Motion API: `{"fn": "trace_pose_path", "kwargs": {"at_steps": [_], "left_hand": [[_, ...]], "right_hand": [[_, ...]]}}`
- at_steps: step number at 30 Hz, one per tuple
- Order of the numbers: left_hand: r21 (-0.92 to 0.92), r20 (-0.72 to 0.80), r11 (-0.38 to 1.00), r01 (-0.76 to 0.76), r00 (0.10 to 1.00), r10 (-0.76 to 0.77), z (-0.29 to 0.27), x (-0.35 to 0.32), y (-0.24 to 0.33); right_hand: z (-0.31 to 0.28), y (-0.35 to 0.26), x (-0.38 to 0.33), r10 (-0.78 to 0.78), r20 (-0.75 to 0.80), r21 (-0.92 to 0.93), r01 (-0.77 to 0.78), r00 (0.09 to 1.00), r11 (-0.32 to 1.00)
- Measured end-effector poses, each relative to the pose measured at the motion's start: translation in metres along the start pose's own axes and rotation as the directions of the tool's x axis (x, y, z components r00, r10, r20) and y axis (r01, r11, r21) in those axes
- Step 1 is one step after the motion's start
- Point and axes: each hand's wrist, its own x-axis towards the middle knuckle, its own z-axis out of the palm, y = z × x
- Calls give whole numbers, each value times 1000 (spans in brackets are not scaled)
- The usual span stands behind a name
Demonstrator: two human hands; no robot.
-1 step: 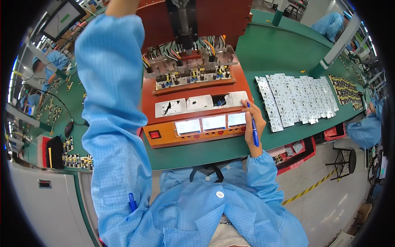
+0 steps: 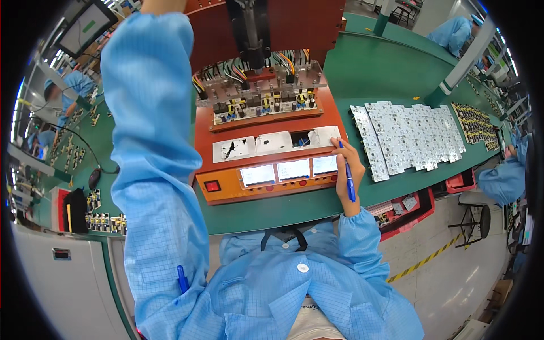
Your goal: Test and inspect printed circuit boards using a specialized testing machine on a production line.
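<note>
My right hand [image 2: 352, 164] holds a blue pen [image 2: 350, 188] against its palm. Its fingertips rest at the right end of a torn white strip [image 2: 271, 144] on the red and orange test machine [image 2: 226, 194]. Past the top edge reaches my left arm [image 2: 150, 107]; only the wrist shows there, and the hand itself is outside the picture. Behind the strip, circuit boards [image 2: 266, 107] with upright components sit in a fixture. Over them is a clear plate [image 2: 263, 85] with many wires and a dark vertical press shaft [image 2: 252, 34].
Silver panels of boards [image 2: 411, 136] lie on the green table [image 2: 368, 73] to the right, beside yellow-and-black component boards [image 2: 475, 126]. A red bin [image 2: 416, 212] stands below the table edge. Further boards [image 2: 106, 222] and a black mouse [image 2: 94, 178] are at left. Co-workers in blue sit around.
The whole view has shifted very slightly. My right hand keeps its place at the strip, and my left arm stays raised.
</note>
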Motion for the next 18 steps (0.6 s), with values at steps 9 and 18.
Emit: {"fn": "trace_pose_path", "kwargs": {"at_steps": [9,18], "left_hand": [[542,-371,740,-399,677,636,-61,-158,-70],[72,-228,953,294,935,-272,-20,-318,-177]], "right_hand": [[-12,-16,28,59,-13,-130,-61,998,990],[47,13,105,-132,155,109,116,979,987]]}}
